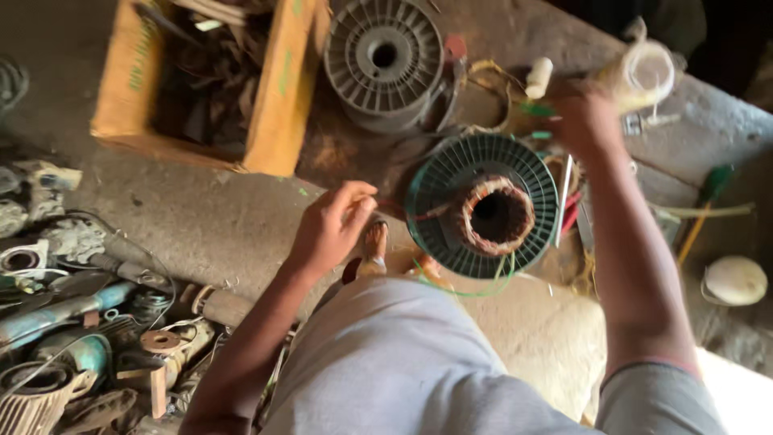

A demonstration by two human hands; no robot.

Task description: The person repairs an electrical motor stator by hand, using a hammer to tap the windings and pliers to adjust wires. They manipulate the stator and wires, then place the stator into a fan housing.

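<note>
Head camera, steep downward view, close

Left hand [334, 225] pinched loosely; right hand [584, 117] raised, blurred.

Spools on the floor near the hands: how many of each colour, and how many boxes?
Grey spool: 1
Green spool, with a copper-wound core at its centre: 1
Yellow cardboard box: 1
Total: 3

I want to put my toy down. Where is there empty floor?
Bare floor lies between the cardboard box, the left hand and the motor-parts pile. It is crowded around the green stator, grey spool and right hand.
</note>
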